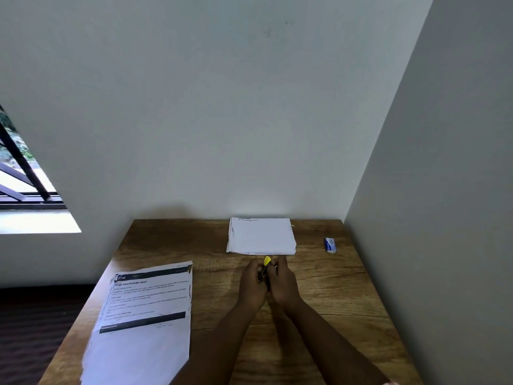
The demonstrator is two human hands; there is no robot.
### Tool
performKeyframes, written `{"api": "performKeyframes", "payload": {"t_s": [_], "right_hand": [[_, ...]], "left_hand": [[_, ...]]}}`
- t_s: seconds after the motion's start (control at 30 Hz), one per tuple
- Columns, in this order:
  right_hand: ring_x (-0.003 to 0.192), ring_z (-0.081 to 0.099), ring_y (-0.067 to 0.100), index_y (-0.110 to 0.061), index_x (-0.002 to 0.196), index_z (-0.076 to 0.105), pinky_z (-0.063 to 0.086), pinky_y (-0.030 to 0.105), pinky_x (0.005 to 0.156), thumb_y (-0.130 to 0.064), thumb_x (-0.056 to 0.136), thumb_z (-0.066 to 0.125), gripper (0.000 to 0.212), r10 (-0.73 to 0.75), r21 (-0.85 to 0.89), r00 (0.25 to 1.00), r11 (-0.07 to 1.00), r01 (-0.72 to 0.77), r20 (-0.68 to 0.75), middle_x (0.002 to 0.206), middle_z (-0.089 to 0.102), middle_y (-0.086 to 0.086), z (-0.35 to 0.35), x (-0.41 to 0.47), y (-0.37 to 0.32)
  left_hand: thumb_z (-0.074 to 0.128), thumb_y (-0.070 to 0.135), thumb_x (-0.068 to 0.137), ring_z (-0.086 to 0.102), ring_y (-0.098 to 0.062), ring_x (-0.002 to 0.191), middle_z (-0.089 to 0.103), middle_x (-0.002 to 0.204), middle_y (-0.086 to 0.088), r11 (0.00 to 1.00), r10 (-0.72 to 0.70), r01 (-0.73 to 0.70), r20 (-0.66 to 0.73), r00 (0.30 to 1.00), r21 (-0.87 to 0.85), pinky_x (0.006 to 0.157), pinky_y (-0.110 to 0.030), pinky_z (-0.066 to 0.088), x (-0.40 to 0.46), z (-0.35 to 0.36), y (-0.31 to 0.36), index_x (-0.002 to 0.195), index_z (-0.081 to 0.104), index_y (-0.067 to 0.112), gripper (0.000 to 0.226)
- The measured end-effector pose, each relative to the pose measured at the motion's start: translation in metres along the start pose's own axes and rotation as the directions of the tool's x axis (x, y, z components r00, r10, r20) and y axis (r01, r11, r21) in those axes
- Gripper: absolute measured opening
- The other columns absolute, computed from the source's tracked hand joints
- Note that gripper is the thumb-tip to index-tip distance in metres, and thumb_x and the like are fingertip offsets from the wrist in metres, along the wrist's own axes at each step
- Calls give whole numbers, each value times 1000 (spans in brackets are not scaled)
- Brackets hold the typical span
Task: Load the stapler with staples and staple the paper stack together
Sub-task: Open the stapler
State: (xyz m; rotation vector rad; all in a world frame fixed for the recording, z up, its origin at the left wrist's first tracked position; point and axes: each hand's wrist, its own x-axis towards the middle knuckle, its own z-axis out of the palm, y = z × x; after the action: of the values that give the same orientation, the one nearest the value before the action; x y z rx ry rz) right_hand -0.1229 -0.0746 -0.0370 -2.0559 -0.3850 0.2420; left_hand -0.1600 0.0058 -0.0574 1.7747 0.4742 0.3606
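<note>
Over the middle of the wooden table (333, 287), my left hand (253, 284) and my right hand (283, 283) are pressed together around a small stapler (267, 261). Only its yellow tip and a bit of dark metal show between my fingers. Whether it is open cannot be seen. A stack of white paper (262, 236) lies just beyond my hands, against the back wall. A small blue and white staple box (330, 245) rests to the right of the stack.
A printed sheet with black bands (144, 309) lies at the table's left side, overhanging the front left edge. Walls close the table at the back and right. A window is at far left.
</note>
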Motion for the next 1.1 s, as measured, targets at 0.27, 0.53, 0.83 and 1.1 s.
{"api": "performKeyframes", "payload": {"t_s": [0.27, 0.53, 0.83, 1.1], "right_hand": [[60, 53, 13, -9, 92, 46, 35, 28, 53, -20, 100, 40, 15, 23, 73, 998, 997, -18, -62, 70, 56, 0, 3, -1, -5], [69, 58, 21, -7, 95, 44, 43, 31, 58, -12, 99, 37, 10, 77, 212, 994, 975, -60, -73, 84, 62, 18, 9, -1, -4], [74, 66, 22, -6, 94, 55, 58, 24, 55, -3, 98, 44, 11, 324, 651, 946, 720, -242, -6, 91, 64, 15, -5, 7, 13], [70, 64, 20, -1, 101, 60, 59, 24, 58, -2, 97, 45, 15, 266, 653, 954, 701, -289, 137, 87, 64, 16, -10, -3, 12]], "left_hand": [[56, -8, 90, 62, -19, 86, 66, 97, -18, 996, 85, -86, -18, 996, -27, 72, -26, 48, 0, 3, 3, 103, 61, 2, 18], [62, -2, 87, 66, -16, 82, 67, 83, 2, 985, -51, 41, -61, 997, -165, 59, -9, 50, -2, -8, 3, 91, 63, 18, 20], [72, -2, 80, 68, -30, 94, 70, 94, -17, 811, -227, 124, -112, 968, -572, 78, -41, 59, -3, -53, -13, 92, 64, 0, 15], [51, 25, 97, 71, -16, 54, 75, 72, -10, 821, -439, 474, 179, 880, -318, 49, -22, 56, -2, -86, -5, 85, 68, 4, 30]]}}
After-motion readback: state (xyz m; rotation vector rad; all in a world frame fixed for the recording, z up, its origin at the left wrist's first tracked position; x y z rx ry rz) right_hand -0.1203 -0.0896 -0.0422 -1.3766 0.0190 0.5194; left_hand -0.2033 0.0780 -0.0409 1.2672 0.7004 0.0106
